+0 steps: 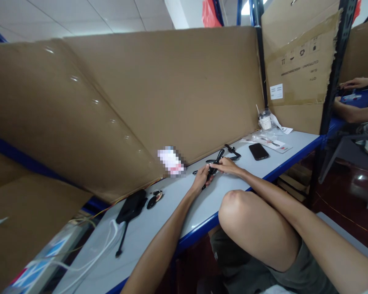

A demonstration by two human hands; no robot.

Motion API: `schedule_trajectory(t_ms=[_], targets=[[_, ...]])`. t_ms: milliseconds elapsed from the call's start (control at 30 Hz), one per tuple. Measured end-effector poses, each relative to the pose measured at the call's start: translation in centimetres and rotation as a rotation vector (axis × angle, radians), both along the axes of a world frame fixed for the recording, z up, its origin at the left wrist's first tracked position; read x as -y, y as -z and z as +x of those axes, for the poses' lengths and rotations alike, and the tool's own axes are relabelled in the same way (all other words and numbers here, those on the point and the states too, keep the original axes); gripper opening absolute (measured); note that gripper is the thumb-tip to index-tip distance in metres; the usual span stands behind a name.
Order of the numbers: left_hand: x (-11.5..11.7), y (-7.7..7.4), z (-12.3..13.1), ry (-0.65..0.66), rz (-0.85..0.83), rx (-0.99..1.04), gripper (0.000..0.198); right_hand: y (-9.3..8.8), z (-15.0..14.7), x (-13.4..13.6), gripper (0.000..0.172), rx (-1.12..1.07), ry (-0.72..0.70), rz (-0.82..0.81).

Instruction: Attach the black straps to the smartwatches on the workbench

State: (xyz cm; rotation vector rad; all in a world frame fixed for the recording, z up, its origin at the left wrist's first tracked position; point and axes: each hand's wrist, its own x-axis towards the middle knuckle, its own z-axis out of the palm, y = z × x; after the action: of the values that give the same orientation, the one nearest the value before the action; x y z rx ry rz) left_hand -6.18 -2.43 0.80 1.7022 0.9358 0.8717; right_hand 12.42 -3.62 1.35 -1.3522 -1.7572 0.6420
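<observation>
My left hand (201, 178) is wrapped around a black item with several slim arms (219, 156), holding it just above the table near the cardboard wall. From the right, my right hand (229, 166) meets the same item, its fingers closed at the middle where the arms join. The hands cover much of that middle, and the exact kind of item is too small to tell. Just behind my right hand lies another black piece with bent arms (233, 152). A pixelated, bright upright object (171, 161) stands to the left of my hands.
On the grey table (168, 220) a black phone (259, 151) lies right of my hands, near clear packaging (263, 138) and a cup (265, 121). Sunglasses (155, 199), a black device (131, 207) and white cables (106, 241) occupy the left. Beyond the post, another person's arms (355, 112) show.
</observation>
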Motion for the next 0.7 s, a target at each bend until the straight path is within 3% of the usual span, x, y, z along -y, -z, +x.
schedule_trajectory(t_ms=[233,700], targets=[[0.06,-0.02,0.02,0.015,-0.014,0.01,0.059,0.29,0.01,-0.51,0.049,-0.018,-0.014,-0.037],[0.12,-0.19,-0.01,0.033,0.019,-0.001,0.058,0.01,-0.29,-0.16,0.047,-0.002,0.031,-0.052]])
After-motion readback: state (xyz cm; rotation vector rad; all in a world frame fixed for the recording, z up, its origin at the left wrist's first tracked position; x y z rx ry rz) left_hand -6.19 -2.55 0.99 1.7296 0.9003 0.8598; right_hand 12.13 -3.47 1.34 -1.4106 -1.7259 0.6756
